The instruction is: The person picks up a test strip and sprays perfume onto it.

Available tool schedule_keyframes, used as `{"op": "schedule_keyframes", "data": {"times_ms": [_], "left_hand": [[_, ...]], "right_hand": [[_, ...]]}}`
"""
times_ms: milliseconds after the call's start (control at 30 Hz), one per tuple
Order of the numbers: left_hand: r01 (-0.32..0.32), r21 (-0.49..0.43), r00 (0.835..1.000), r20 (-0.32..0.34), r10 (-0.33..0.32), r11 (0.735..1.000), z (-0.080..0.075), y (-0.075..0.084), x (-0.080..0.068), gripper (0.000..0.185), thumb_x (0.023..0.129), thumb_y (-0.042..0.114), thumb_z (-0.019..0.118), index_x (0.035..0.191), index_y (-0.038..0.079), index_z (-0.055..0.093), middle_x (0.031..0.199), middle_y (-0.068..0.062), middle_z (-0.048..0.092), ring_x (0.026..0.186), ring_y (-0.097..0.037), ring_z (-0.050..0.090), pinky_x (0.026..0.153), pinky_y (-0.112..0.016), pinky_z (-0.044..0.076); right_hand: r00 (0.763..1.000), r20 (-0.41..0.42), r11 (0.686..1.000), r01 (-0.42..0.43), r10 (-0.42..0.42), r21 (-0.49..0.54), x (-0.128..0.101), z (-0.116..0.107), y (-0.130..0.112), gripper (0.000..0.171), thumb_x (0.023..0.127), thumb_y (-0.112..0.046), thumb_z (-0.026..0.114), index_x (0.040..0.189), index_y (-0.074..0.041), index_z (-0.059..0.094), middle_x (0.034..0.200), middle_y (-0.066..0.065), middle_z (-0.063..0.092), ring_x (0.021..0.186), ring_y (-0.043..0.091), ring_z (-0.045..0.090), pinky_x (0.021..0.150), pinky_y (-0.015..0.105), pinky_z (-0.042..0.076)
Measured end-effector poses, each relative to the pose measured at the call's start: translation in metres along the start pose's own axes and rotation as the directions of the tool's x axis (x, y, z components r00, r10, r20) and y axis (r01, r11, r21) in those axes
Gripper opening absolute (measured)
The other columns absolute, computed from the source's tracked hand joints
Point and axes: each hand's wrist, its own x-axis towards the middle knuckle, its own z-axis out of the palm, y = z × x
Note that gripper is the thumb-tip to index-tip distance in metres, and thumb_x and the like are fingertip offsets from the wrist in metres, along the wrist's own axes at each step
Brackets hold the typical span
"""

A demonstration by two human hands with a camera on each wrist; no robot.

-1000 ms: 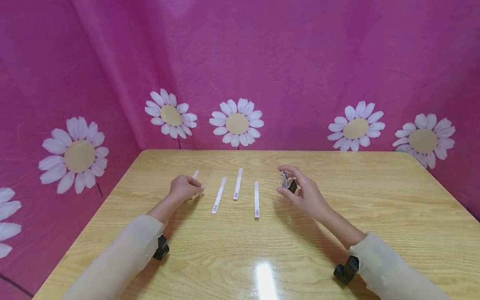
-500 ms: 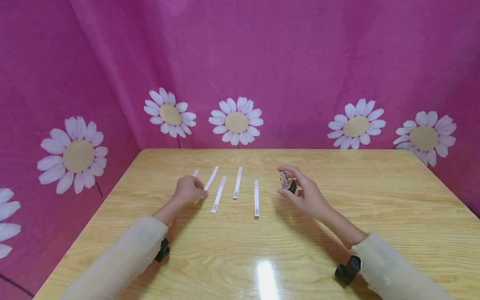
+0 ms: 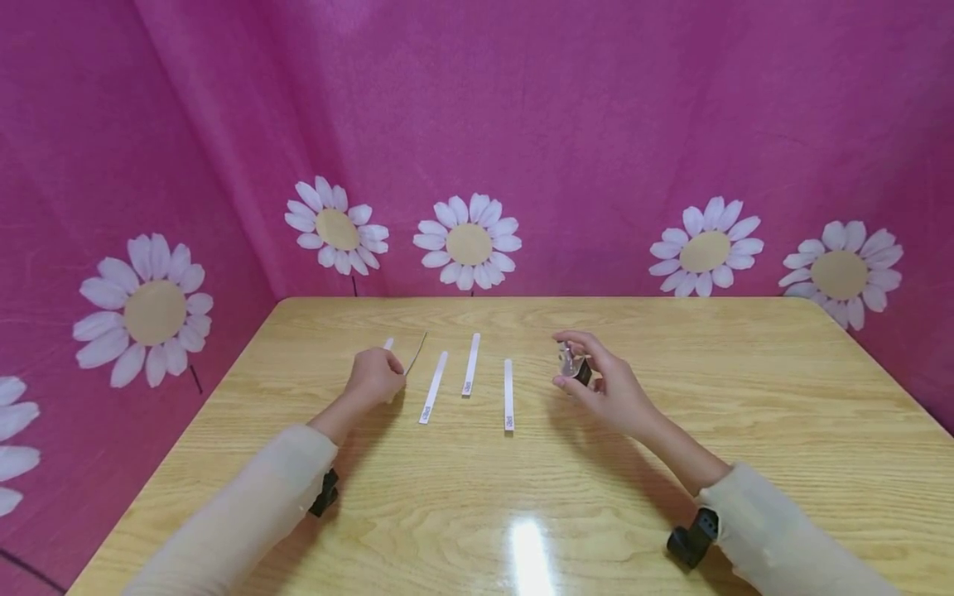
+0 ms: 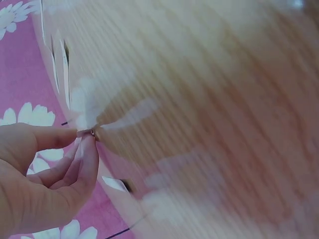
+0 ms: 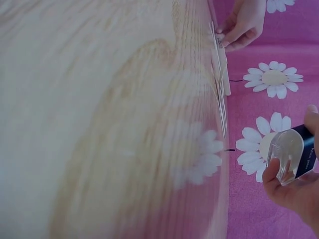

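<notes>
My left hand (image 3: 376,377) pinches the near end of a thin paper strip (image 3: 416,354), which stands edge-on in the head view. In the left wrist view, thumb and fingertips meet on that end. Another white strip (image 3: 388,343) shows partly behind this hand. To its right lie three white paper strips, a near one (image 3: 434,387), a farther one (image 3: 471,364) and the rightmost (image 3: 509,396), each with small dark print at its near end. My right hand (image 3: 613,381) grips a small clear glass perfume bottle (image 5: 288,152) with a dark label, thumb and fingers around it, above the table.
A wood-grain table (image 3: 477,488) with a glossy, reflective top spans the space before me. Behind and to the left hangs a magenta curtain (image 3: 581,149) printed with white daisies. Each wrist carries a black camera (image 3: 693,540).
The left hand's strip has turned from edge-on to its flat white face and back to edge-on. That hand has shifted slightly right. The right hand and bottle stay about where they were.
</notes>
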Motion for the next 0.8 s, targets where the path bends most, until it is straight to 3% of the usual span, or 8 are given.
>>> {"op": "schedule_keyframes", "data": {"times_ms": [200, 300, 500, 633, 800], "left_hand": [[0.031, -0.049, 0.999, 0.019, -0.030, 0.998, -0.004, -0.003, -0.001, 0.012, 0.076, -0.003, 0.062, 0.087, -0.007, 0.067, 0.077, -0.017, 0.069, 0.048, -0.006, 0.050, 0.043, -0.016, 0.044], [0.042, -0.060, 0.999, 0.018, -0.041, 0.997, -0.005, -0.004, -0.002, 0.012, 0.075, -0.004, 0.064, 0.086, -0.007, 0.067, 0.078, -0.018, 0.068, 0.048, -0.007, 0.050, 0.043, -0.017, 0.047], [0.065, -0.007, 0.998, 0.015, -0.065, 0.998, -0.009, -0.002, -0.004, 0.016, 0.078, 0.000, 0.068, 0.092, -0.007, 0.065, 0.092, -0.020, 0.067, 0.066, -0.016, 0.057, 0.051, -0.020, 0.049], [-0.015, 0.037, 1.000, 0.003, 0.015, 0.999, -0.008, 0.004, -0.006, 0.015, 0.080, 0.002, 0.066, 0.092, -0.006, 0.067, 0.090, -0.019, 0.068, 0.075, -0.021, 0.061, 0.062, -0.026, 0.053], [-0.142, 0.023, 0.990, 0.023, 0.142, 0.990, 0.000, 0.015, -0.013, 0.014, 0.078, 0.005, 0.067, 0.088, -0.006, 0.069, 0.083, -0.017, 0.070, 0.077, -0.024, 0.064, 0.071, -0.034, 0.056]], "right_hand": [[1.000, 0.007, 1.000, 0.000, 0.000, -0.007, 0.001, 0.000, -0.001, 0.053, 0.086, -0.008, 0.070, 0.135, -0.015, 0.049, 0.119, 0.017, 0.064, 0.083, 0.014, 0.063, 0.037, 0.012, 0.033], [1.000, 0.013, 1.000, 0.000, 0.000, 0.001, 0.001, 0.001, -0.001, 0.053, 0.087, -0.008, 0.070, 0.135, -0.015, 0.048, 0.120, 0.017, 0.064, 0.082, 0.013, 0.063, 0.036, 0.013, 0.034], [1.000, 0.025, 1.000, 0.000, -0.001, 0.031, 0.001, 0.001, -0.001, 0.053, 0.087, -0.008, 0.069, 0.135, -0.015, 0.047, 0.115, 0.017, 0.066, 0.078, 0.009, 0.062, 0.038, 0.012, 0.033], [0.999, 0.035, 0.997, 0.015, -0.018, 0.069, 0.001, 0.000, -0.001, 0.050, 0.087, -0.005, 0.068, 0.132, -0.012, 0.048, 0.105, 0.017, 0.068, 0.071, 0.004, 0.059, 0.037, 0.012, 0.033], [1.000, 0.020, 0.998, 0.010, -0.011, 0.070, 0.001, 0.001, -0.003, 0.045, 0.088, -0.002, 0.066, 0.129, -0.010, 0.049, 0.096, 0.015, 0.067, 0.067, 0.001, 0.057, 0.036, 0.011, 0.033]]}}
